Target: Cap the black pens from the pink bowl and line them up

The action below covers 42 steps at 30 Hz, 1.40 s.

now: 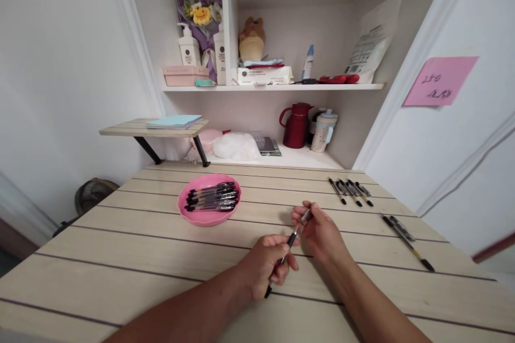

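Note:
My left hand is closed around the barrel of a gel pen, whose bare tip points up and to the right. The pen's black end shows below the fist. Between the fingers of my right hand is a clear pen cap, close to the pen tip but apart from it. Left of both hands, a pink bowl with a wavy rim holds several capped pens. On the right lie an uncapped pen and a loose pen cap beside it.
Several more pens and caps lie at the back right of the slatted table. A small raised stand carries a blue notebook at the back left. Behind are a red jug, a speckled cup and a loaded shelf.

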Each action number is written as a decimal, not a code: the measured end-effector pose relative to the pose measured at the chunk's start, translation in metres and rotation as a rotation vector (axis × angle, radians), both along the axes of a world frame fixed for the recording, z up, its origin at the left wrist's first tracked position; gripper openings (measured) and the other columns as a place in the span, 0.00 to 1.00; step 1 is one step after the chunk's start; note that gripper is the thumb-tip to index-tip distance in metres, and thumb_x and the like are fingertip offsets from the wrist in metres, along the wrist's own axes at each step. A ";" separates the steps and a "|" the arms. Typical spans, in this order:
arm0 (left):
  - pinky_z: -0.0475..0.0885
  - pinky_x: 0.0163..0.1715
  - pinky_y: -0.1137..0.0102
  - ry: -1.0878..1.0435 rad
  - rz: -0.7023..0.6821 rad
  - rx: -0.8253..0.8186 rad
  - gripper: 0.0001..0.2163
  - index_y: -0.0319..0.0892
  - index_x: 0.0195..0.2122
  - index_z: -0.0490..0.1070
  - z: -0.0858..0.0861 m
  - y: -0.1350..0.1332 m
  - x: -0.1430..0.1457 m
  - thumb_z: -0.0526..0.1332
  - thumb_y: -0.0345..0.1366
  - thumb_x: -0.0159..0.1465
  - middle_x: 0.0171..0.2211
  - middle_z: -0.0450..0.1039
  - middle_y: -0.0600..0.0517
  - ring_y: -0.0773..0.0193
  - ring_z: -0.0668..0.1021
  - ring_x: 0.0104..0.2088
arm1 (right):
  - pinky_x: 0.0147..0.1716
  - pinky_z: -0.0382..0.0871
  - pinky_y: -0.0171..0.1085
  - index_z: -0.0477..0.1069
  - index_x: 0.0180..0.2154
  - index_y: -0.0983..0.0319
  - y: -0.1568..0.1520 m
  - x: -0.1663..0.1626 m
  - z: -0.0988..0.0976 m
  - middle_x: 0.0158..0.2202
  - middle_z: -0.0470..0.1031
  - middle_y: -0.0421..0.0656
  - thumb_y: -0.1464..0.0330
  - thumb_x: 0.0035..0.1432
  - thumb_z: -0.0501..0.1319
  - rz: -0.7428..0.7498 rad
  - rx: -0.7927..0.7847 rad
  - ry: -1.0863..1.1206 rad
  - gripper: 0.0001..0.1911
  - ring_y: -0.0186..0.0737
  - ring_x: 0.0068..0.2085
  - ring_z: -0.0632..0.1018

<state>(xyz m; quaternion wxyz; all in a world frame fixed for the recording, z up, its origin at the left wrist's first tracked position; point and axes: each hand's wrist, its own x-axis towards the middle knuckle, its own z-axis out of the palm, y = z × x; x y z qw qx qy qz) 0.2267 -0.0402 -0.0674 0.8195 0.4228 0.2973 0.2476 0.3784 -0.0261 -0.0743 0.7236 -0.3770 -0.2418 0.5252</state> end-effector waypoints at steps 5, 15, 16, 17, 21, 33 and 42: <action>0.43 0.13 0.77 0.008 0.003 -0.003 0.15 0.38 0.41 0.65 0.001 0.002 0.001 0.57 0.38 0.53 0.20 0.65 0.56 0.78 0.56 0.12 | 0.21 0.69 0.34 0.66 0.35 0.59 0.000 0.010 0.004 0.26 0.71 0.38 0.60 0.49 0.60 -0.009 -0.004 0.015 0.12 0.35 0.26 0.74; 0.45 0.13 0.77 0.052 0.002 0.041 0.14 0.38 0.40 0.65 0.004 0.001 0.002 0.57 0.38 0.53 0.21 0.65 0.57 0.79 0.57 0.12 | 0.18 0.63 0.32 0.71 0.33 0.63 0.010 0.038 -0.002 0.18 0.67 0.36 0.65 0.40 0.64 -0.076 -0.233 -0.622 0.15 0.30 0.20 0.67; 0.45 0.12 0.77 0.053 -0.003 0.043 0.14 0.38 0.40 0.65 0.004 0.001 0.002 0.57 0.38 0.53 0.21 0.65 0.57 0.78 0.57 0.12 | 0.19 0.63 0.32 0.71 0.33 0.63 0.008 0.051 0.000 0.18 0.67 0.35 0.67 0.38 0.64 -0.095 -0.249 -0.677 0.15 0.30 0.19 0.67; 0.45 0.12 0.77 0.055 -0.006 0.047 0.14 0.38 0.40 0.65 0.003 0.001 0.003 0.57 0.38 0.53 0.21 0.65 0.57 0.78 0.57 0.12 | 0.19 0.62 0.32 0.72 0.33 0.62 0.005 0.066 0.002 0.17 0.67 0.35 0.68 0.37 0.64 -0.116 -0.267 -0.734 0.15 0.30 0.19 0.67; 0.46 0.12 0.77 0.068 -0.010 0.057 0.14 0.38 0.40 0.65 0.004 0.001 0.003 0.57 0.38 0.53 0.21 0.65 0.57 0.78 0.57 0.12 | 0.21 0.59 0.32 0.74 0.31 0.60 -0.011 0.132 0.014 0.16 0.68 0.35 0.70 0.35 0.63 -0.243 -0.359 -0.942 0.13 0.32 0.20 0.68; 0.46 0.12 0.77 0.099 0.003 0.064 0.13 0.38 0.40 0.65 0.009 -0.001 0.005 0.54 0.37 0.55 0.21 0.65 0.57 0.78 0.58 0.12 | 0.27 0.63 0.35 0.70 0.44 0.63 -0.026 0.211 0.027 0.36 0.76 0.46 0.64 0.47 0.55 -0.264 -0.720 -1.773 0.21 0.42 0.34 0.75; 0.47 0.12 0.77 0.081 0.000 0.055 0.14 0.38 0.40 0.66 0.007 0.000 0.005 0.57 0.38 0.53 0.21 0.65 0.57 0.78 0.58 0.13 | 0.29 0.61 0.38 0.72 0.37 0.62 -0.012 0.187 0.005 0.35 0.75 0.53 0.69 0.48 0.54 -0.224 -0.842 -1.950 0.14 0.49 0.37 0.75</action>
